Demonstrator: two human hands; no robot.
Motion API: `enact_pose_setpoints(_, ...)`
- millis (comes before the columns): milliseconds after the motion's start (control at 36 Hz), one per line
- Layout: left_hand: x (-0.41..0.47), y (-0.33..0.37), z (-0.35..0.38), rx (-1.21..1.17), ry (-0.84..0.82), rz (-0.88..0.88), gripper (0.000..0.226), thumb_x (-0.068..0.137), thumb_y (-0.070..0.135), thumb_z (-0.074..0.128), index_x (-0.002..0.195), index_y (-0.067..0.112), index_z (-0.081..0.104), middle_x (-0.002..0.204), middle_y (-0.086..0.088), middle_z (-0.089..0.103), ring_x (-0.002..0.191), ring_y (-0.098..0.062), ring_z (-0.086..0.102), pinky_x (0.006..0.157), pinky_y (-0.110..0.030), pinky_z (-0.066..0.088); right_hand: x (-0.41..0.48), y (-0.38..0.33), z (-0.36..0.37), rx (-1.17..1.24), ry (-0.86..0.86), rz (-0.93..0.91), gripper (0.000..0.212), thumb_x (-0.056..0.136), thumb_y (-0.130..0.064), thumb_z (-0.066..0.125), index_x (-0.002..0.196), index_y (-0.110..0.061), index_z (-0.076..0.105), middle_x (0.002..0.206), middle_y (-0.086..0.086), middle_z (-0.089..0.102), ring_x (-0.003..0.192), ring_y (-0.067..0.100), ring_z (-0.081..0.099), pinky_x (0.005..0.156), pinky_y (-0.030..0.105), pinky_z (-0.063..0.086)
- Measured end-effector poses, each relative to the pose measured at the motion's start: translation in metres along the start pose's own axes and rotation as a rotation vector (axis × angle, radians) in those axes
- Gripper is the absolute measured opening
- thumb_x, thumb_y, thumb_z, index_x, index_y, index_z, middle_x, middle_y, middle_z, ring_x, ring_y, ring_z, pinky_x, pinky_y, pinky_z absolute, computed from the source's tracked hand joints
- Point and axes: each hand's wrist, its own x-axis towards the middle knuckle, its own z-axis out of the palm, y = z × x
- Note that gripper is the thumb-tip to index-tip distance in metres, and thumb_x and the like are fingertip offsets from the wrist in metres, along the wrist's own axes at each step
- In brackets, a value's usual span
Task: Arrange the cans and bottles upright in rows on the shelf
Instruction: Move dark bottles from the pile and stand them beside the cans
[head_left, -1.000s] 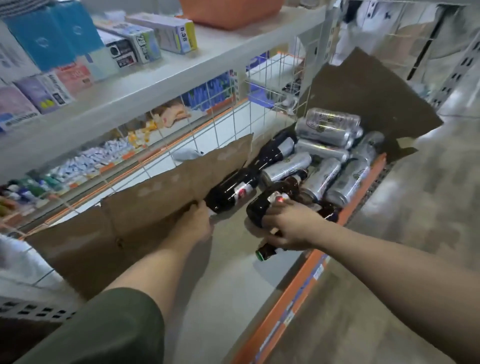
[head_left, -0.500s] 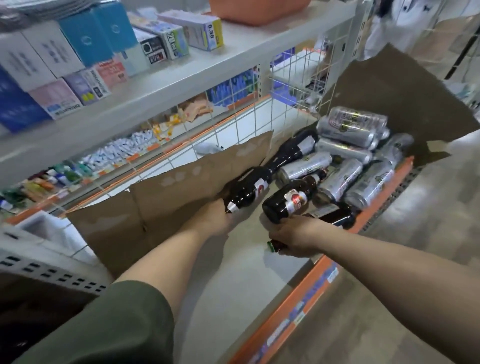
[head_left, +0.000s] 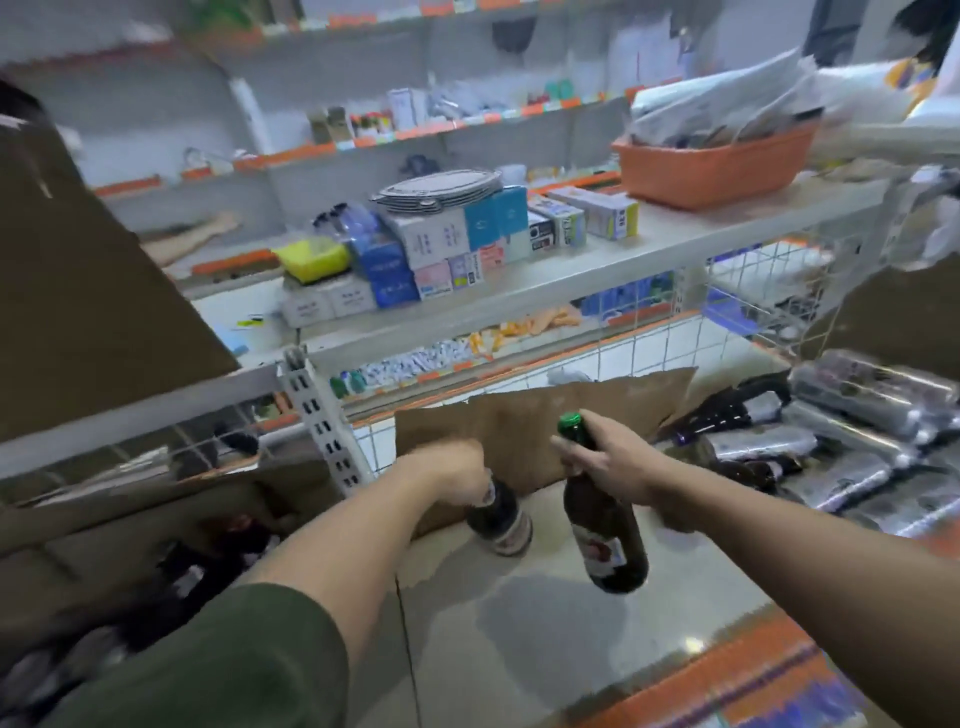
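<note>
Gripping the neck of a dark brown glass bottle (head_left: 503, 526), the left hand (head_left: 453, 472) has its fingers curled tightly round the top, hiding the cap. That bottle stands nearly upright at the back of the smooth pale grey shelf (head_left: 519, 634), just in front of a torn sheet of brown cardboard (head_left: 540, 415). Its pale oval label is too blurred to read.

The right hand (head_left: 610, 462) clasps the neck of a second bottle (head_left: 609, 543), also dark brown glass, with a green metal cap showing above the fingers. It leans with its base toward the front right, and whether that base touches the shelf cannot be told. Its label is red and white; the writing is unreadable.

To the right, shiny silver cans (head_left: 857, 452) lie on their sides in a heap, with more dark bottles (head_left: 727, 415) lying beside them.

On the shelf above sit small printed cartons (head_left: 452, 244) and an orange plastic basket (head_left: 711, 166).
</note>
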Motion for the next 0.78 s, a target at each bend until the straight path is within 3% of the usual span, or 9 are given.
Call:
enact_pose_setpoints(111,-0.044,-0.037,-0.001,0.000,-0.060,-0.084,0.036,0.106,0.029,0.046,0.124,0.002,0.063,0.119,-0.015,0.063,0.108,-0.032,0.062,0.082,-0.037,0.049,0.026,-0.044,0.025,0.068,-0.044,-0.100,0.025,0.097,-0.041,0.059,0.085,-0.019,0.055,0.078,0.000,0.066,0.067,0.010,0.056,0.071,0.036,0.050)
enact_pose_setpoints(194,-0.068,-0.075,0.009,-0.017,-0.068,-0.146,0.028,0.101,0.025,0.046,0.108,0.005,0.063,0.106,-0.013,0.064,0.095,-0.030,0.062,0.076,-0.035,0.051,0.037,-0.073,0.049,0.110,-0.111,-0.140,0.028,0.096,-0.041,0.061,0.086,-0.015,0.058,0.078,0.004,0.067,0.070,0.017,0.060,0.073,0.042,0.052)
enact_pose_setpoints(250,-0.083,-0.097,0.017,-0.025,-0.090,-0.169,0.032,0.099,0.027,0.048,0.113,0.006,0.067,0.114,-0.012,0.069,0.091,-0.026,0.065,0.079,-0.037,0.057,0.041,-0.090,0.068,0.141,-0.156,-0.160,0.028,0.096,-0.039,0.063,0.087,-0.012,0.061,0.081,0.009,0.070,0.075,0.026,0.065,0.075,0.044,0.054)
enact_pose_setpoints(361,-0.118,-0.131,0.031,-0.021,-0.133,-0.236,0.030,0.103,0.028,0.049,0.107,0.002,0.063,0.106,-0.015,0.066,0.066,-0.017,0.050,0.051,-0.026,0.039,0.044,-0.121,0.109,0.126,-0.278,-0.202,0.025,0.095,-0.039,0.064,0.092,-0.014,0.063,0.084,0.004,0.072,0.076,0.018,0.065,0.071,0.038,0.053)
enact_pose_setpoints(472,-0.147,-0.166,0.034,-0.095,-0.142,-0.313,0.037,0.104,0.030,0.050,0.112,-0.004,0.062,0.099,-0.012,0.067,0.079,-0.027,0.061,0.062,-0.032,0.043,0.045,-0.154,0.146,0.089,-0.391,-0.269,0.029,0.095,-0.038,0.064,0.093,-0.010,0.067,0.087,0.009,0.072,0.077,0.017,0.065,0.075,0.040,0.055)
enact_pose_setpoints(528,-0.157,-0.184,0.033,-0.111,-0.131,-0.360,0.034,0.103,0.030,0.052,0.085,0.002,0.061,0.074,-0.005,0.060,0.061,-0.020,0.055,0.055,-0.030,0.042,0.047,-0.170,0.161,0.023,-0.417,-0.329,0.025,0.095,-0.038,0.065,0.090,-0.014,0.067,0.086,0.004,0.071,0.077,0.016,0.065,0.070,0.032,0.053)
enact_pose_setpoints(583,-0.164,-0.203,0.035,-0.122,-0.136,-0.380,0.037,0.101,0.032,0.054,0.073,0.008,0.056,0.068,-0.005,0.059,0.056,-0.019,0.054,0.055,-0.030,0.044,0.048,-0.184,0.175,-0.024,-0.463,-0.361,0.015,0.095,-0.038,0.065,0.086,-0.027,0.064,0.084,-0.006,0.068,0.073,0.003,0.063,0.059,0.016,0.047)
enact_pose_setpoints(694,-0.173,-0.237,0.046,-0.151,-0.119,-0.401,0.038,0.101,0.038,0.055,0.106,0.001,0.064,0.081,-0.010,0.067,0.063,-0.023,0.059,0.055,-0.032,0.045,0.049,-0.206,0.203,-0.094,-0.522,-0.377,0.015,0.096,-0.033,0.065,0.084,-0.035,0.057,0.083,-0.014,0.062,0.065,-0.013,0.059,0.052,0.005,0.040)
enact_pose_setpoints(778,-0.176,-0.255,0.055,-0.144,-0.109,-0.389,0.031,0.102,0.034,0.052,0.090,0.007,0.060,0.076,-0.009,0.060,0.060,-0.021,0.052,0.052,-0.032,0.040,0.054,-0.212,0.221,-0.114,-0.545,-0.352,0.008,0.096,-0.028,0.065,0.094,-0.029,0.058,0.086,-0.015,0.060,0.066,-0.012,0.058,0.053,0.003,0.039)
